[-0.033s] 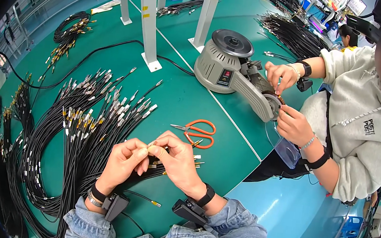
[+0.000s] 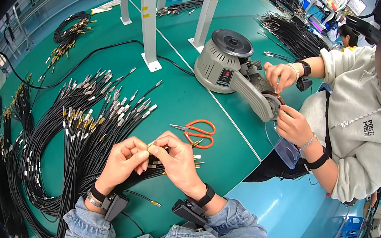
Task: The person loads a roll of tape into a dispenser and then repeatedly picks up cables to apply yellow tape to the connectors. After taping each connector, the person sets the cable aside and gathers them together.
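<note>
In front of me, my left hand (image 2: 125,161) and my right hand (image 2: 175,162) meet fingertip to fingertip, both closed in a pinch. A small brass-coloured tip (image 2: 152,143) shows between them; the fingers hide most of it. Black cables (image 2: 95,147) with white-labelled, metal-ended connectors lie in a thick bundle left of and beneath my hands. A few of their ends stick out past my right hand. Just beyond that hand lies a pair of orange-handled scissors (image 2: 198,132). One loose cable end (image 2: 155,203) with a yellow band rests between my wrists.
A grey grinding machine (image 2: 221,67) stands beyond the scissors, and a co-worker's hands (image 2: 293,125) hold a small piece at its wheel. White metal posts (image 2: 149,27) rise from the green table (image 2: 164,96). More cable bundles (image 2: 293,36) lie at the far right, and a coil (image 2: 69,31) far left.
</note>
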